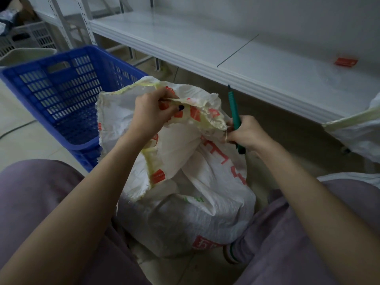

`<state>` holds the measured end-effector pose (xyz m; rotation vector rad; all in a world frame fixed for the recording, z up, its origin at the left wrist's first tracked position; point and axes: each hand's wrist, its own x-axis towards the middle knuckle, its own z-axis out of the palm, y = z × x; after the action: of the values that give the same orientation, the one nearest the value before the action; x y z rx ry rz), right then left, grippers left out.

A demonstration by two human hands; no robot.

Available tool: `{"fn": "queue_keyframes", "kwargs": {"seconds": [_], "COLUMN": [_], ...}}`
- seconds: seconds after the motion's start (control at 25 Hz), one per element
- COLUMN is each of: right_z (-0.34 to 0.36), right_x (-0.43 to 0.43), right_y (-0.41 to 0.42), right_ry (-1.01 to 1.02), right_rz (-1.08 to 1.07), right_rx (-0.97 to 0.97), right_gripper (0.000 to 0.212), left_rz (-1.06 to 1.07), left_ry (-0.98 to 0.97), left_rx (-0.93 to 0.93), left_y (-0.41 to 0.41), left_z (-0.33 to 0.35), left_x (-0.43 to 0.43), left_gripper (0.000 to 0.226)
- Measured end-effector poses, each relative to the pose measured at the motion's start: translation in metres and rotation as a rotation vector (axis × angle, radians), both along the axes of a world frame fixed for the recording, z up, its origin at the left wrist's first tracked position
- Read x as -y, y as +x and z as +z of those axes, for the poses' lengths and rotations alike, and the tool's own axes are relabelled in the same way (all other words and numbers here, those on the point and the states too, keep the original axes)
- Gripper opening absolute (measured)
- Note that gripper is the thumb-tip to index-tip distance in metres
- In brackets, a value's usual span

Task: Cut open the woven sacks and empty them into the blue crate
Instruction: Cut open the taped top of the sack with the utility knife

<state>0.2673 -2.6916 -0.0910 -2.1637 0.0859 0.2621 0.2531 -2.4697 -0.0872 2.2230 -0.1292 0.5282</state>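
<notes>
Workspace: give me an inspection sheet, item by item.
Surface: tiled floor.
Job's things: woven sack upright between the knees, top taped; blue crate beside it, tilted, looks empty; green cutter.
Clutter: second sack at right; orange item on white shelf.
Grippers: left hand pinches the sack's top edge; right hand holds the cutter and that edge.
Cables: one on the floor, left.
Surroundings: white baskets behind.

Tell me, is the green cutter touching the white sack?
Cannot tell. In the head view the right hand holds the green cutter upright beside the white sack, and the fingers hide the spot where they might meet.
</notes>
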Motion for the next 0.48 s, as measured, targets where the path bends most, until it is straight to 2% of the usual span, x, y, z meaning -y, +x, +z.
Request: {"fn": "queue_keyframes", "kwargs": {"seconds": [0.08,0.2,0.24,0.36,0.48], "right_z": [-0.002,0.003,0.006,0.005,0.005], "right_x": [-0.012,-0.02,-0.022,-0.026,-0.03], "right_y": [-0.001,0.008,0.012,0.017,0.025], "right_ry": [0.005,0.108,0.138,0.214,0.213], "right_rz": [0.048,-0.012,-0.004,0.025,-0.076], "right_rx": [0.102,0.324,0.352,0.35,0.392], "right_gripper": [0.064,0.087,0.081,0.026,0.026], "left_rz": [0.002,-0.03,-0.029,-0.041,-0.109], "left_ry": [-0.084,-0.109,-0.125,-0.175,-0.206], "left_rx": [0.003,-0.009,-0.025,-0.104,-0.108], "left_y": [0.0,0.002,0.001,0.004,-0.002], "left_z": [0.002,0.001,0.0,-0.008,-0.011], "left_x": [0.0,0.0,-0.002,-0.012,-0.02], "left_gripper": [0.013,0.009,0.009,0.026,0.067]}}
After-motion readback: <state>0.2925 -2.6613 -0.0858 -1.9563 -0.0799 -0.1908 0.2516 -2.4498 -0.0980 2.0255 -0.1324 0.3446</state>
